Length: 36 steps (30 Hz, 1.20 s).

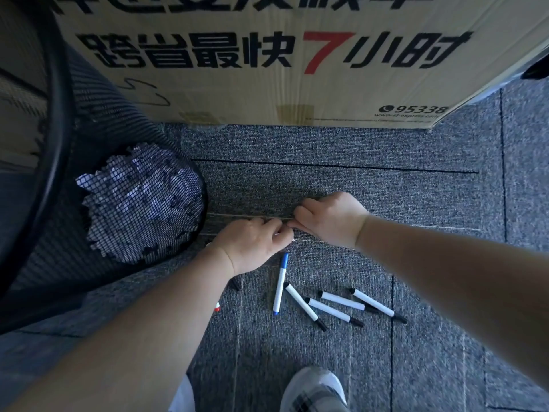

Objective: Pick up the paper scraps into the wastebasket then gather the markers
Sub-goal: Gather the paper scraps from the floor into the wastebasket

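My left hand (248, 246) and my right hand (329, 218) lie knuckles-up on the grey carpet (386, 203), fingers curled, fingertips meeting. A sliver of white paper scrap (289, 239) shows at my left hand's fingertips. What my right hand's fingers pinch is hidden. The black mesh wastebasket (98, 162) stands at the left, with white paper scraps (139, 200) seen through its mesh. A blue-capped marker (280, 283) and several black-capped white markers (341, 306) lie scattered just below my hands. A red-tipped marker (217, 307) peeks out beside my left forearm.
A large cardboard box (267, 84) with printed characters closes off the far side. My knee in checked cloth (315, 391) is at the bottom edge. Carpet stretches to the right of the markers.
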Available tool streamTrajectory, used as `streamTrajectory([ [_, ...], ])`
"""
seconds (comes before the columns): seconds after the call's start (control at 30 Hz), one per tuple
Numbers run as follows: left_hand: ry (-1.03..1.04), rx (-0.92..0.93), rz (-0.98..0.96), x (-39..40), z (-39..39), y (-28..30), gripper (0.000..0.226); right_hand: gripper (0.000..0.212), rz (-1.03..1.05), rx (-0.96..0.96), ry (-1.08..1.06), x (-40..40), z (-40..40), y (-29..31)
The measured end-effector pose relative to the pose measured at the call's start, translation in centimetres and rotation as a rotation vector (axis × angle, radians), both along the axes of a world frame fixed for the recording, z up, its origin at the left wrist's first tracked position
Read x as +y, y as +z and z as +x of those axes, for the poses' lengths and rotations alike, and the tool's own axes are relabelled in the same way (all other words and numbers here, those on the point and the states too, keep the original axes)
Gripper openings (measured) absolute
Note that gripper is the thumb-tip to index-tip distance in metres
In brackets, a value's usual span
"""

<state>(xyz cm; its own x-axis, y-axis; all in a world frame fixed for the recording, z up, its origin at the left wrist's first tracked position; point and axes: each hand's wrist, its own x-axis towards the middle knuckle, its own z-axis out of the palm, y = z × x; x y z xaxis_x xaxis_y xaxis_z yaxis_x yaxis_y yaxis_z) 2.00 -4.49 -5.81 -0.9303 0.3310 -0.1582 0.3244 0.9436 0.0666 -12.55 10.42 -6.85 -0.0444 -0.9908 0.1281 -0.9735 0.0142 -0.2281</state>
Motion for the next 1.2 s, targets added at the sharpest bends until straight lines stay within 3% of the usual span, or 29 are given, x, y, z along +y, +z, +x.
streamTrajectory([
  [0.13, 0.110, -0.148, 0.042, -0.1, -0.7, 0.7, 0.036, 0.040, 0.066, -0.042, -0.017, -0.5, -0.2, 0.9],
  [0.33, 0.474, -0.197, 0.207, -0.2, -1.9, 1.9, 0.031, 0.036, 0.115, -0.463, -0.559, -0.2, -1.9, 2.5],
  [0.47, 0.588, -0.151, 0.239, -1.0, -2.9, 2.3, 0.022, 0.035, 0.107, -0.510, -0.693, 1.7, -3.3, 2.9],
  [0.6, 0.640, -0.066, 0.312, -1.6, -3.7, 2.3, 0.011, 0.031, 0.138, -0.518, -0.693, 2.7, -3.2, 2.9],
  [0.8, 0.660, -0.045, 0.320, -2.4, -3.6, 3.1, 0.006, 0.033, 0.470, -0.469, -0.571, 4.7, -0.8, 2.9],
  [0.93, 0.643, -0.067, 0.303, -2.1, -3.2, 3.6, 0.007, 0.039, 0.458, -0.319, -0.507, 5.5, 0.0, 3.1],
  [1.07, 0.629, -0.124, 0.311, -1.3, -2.8, 3.6, 0.006, 0.041, 0.491, -0.295, -0.555, 5.9, 0.3, 3.2],
  [1.2, 0.629, -0.150, 0.313, -0.7, -2.8, 3.7, 0.025, 0.041, 0.507, -0.305, -0.623, 5.8, 0.4, 3.2],
])
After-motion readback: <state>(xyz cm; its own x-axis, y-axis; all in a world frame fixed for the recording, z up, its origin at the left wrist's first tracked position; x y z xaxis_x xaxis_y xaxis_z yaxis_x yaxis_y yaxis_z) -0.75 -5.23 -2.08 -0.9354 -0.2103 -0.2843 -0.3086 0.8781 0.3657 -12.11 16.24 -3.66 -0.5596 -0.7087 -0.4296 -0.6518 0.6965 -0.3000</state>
